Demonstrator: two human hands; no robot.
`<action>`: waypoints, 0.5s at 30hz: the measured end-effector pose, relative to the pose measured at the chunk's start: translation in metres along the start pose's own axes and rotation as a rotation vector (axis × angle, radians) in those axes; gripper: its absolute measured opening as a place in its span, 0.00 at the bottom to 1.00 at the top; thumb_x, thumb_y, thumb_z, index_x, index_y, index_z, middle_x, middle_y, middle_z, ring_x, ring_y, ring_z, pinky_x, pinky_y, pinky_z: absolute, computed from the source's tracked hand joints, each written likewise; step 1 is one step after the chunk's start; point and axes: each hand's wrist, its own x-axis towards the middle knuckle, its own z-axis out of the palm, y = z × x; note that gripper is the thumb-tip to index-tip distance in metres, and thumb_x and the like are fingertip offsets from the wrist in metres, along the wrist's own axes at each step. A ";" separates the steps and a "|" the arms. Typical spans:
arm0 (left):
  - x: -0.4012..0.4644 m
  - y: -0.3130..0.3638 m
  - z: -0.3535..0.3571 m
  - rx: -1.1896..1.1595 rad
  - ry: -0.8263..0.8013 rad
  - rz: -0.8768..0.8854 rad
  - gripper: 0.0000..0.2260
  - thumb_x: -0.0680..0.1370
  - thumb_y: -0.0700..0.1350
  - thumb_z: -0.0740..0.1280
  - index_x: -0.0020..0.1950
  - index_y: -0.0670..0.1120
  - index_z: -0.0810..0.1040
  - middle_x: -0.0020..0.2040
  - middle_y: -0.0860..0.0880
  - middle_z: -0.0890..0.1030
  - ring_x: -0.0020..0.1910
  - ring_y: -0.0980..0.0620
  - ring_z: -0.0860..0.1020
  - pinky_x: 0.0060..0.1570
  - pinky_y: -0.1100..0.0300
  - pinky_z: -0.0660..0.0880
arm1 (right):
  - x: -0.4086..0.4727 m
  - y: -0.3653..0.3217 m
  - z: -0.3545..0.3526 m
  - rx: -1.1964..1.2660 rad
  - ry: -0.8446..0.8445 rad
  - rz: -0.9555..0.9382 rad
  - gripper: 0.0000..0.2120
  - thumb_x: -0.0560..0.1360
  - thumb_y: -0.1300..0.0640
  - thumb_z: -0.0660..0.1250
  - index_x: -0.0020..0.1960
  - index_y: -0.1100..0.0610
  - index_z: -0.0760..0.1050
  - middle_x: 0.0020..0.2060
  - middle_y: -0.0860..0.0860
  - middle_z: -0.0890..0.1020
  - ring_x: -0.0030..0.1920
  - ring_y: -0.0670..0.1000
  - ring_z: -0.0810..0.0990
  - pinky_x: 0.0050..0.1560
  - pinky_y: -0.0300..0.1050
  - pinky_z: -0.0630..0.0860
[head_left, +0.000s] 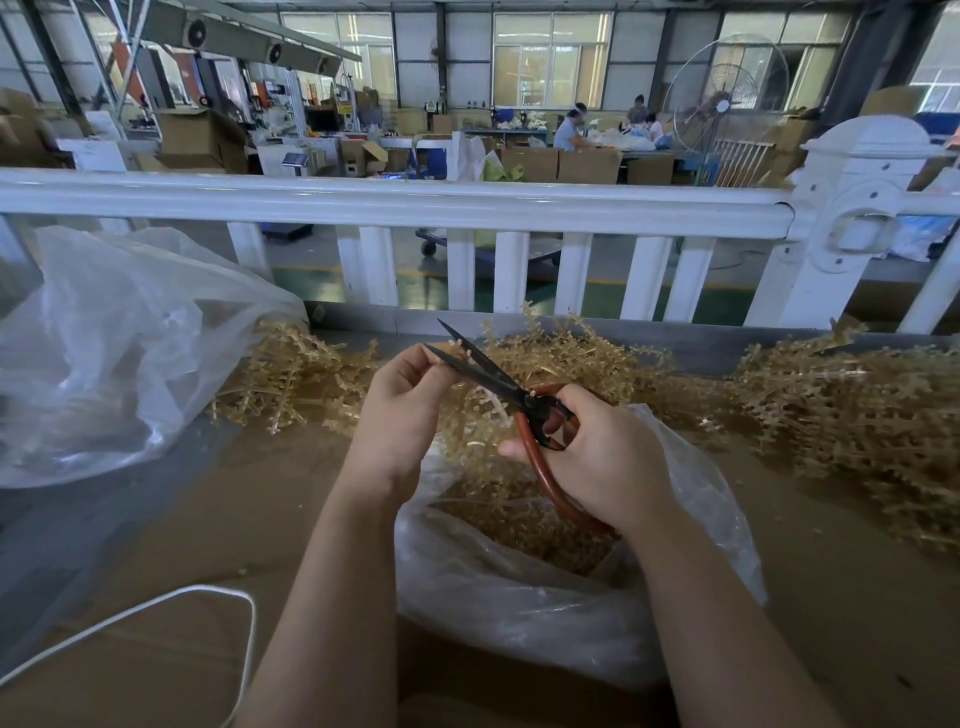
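Observation:
My right hand (602, 457) grips the red-brown handles of black-bladed scissors (488, 371), whose blades stand open and point up to the left. My left hand (402, 410) pinches a small pale plastic sprig (464, 352) right at the blades. Both hands hover above an open clear plastic bag (561, 613) holding cut golden-tan pieces. Heaps of golden-tan plastic branch sprigs (582, 358) lie on the table behind the hands.
A second big clear bag (104, 353) sits at the left. More sprigs (852, 410) are piled at the right. A white cord (171, 603) loops over the brown cardboard tabletop (218, 519). A white railing (415, 202) borders the table's far side.

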 end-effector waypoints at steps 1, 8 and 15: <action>0.001 -0.001 -0.001 -0.006 0.015 -0.001 0.07 0.81 0.39 0.64 0.48 0.43 0.83 0.43 0.53 0.85 0.45 0.60 0.81 0.51 0.62 0.70 | 0.000 0.001 0.000 0.006 -0.006 0.003 0.30 0.63 0.20 0.61 0.53 0.40 0.75 0.36 0.31 0.76 0.37 0.30 0.74 0.32 0.25 0.64; 0.003 -0.005 -0.003 -0.023 0.036 -0.018 0.02 0.79 0.39 0.68 0.49 0.44 0.80 0.39 0.50 0.84 0.40 0.55 0.82 0.42 0.66 0.78 | 0.000 0.005 0.001 0.077 0.039 0.061 0.26 0.65 0.22 0.62 0.47 0.43 0.72 0.36 0.36 0.79 0.37 0.35 0.77 0.32 0.30 0.66; 0.002 -0.004 0.000 -0.017 0.001 0.010 0.05 0.79 0.38 0.68 0.44 0.44 0.80 0.42 0.48 0.84 0.44 0.53 0.82 0.49 0.63 0.78 | 0.000 0.004 0.001 0.087 0.007 0.030 0.31 0.63 0.19 0.59 0.51 0.41 0.73 0.40 0.37 0.80 0.41 0.37 0.79 0.35 0.30 0.68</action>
